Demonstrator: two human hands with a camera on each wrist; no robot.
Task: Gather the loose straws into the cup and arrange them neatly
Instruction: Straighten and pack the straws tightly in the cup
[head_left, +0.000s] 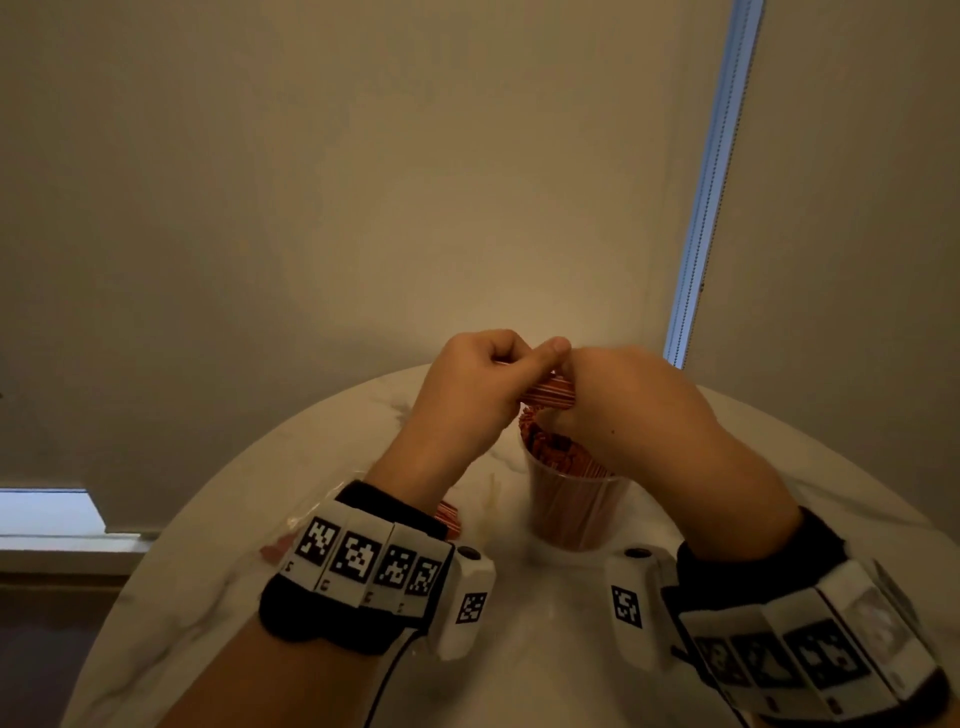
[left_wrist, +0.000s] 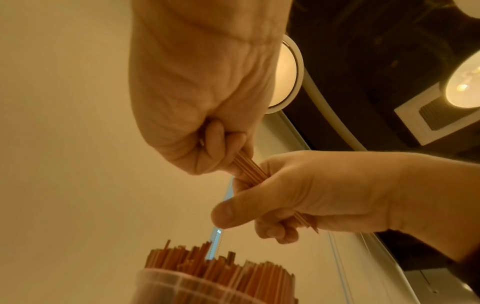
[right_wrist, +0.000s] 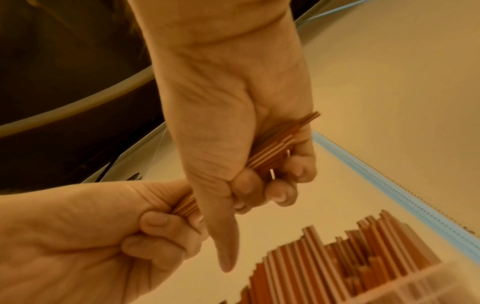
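- Nearest the wearer, 2 wrist bands (head_left: 363, 561) carry black-and-white markers, and the round white bench (head_left: 545, 649) spreads beneath both arms.
- A few loose straws (head_left: 447, 514) lie on the bench just past the left wrist, partly hidden by it.
- The clear cup (head_left: 571, 512) stands upright on the bench between the arms, packed with red-and-white straws whose tops sit unevenly (the wrist views show this best).
- Above the cup, the left hand (head_left: 478, 384) and right hand (head_left: 618, 400) each curl around opposite ends of 1 small bundle of straws (head_left: 548, 389), fingers closed on it.
- The step in hand looks like squaring up this bundle before loading it.
- Next, I judge, the bundle must be tipped upright and eased into a gap among the crowded straws.
- Behind stands a plain wall (head_left: 363, 182).
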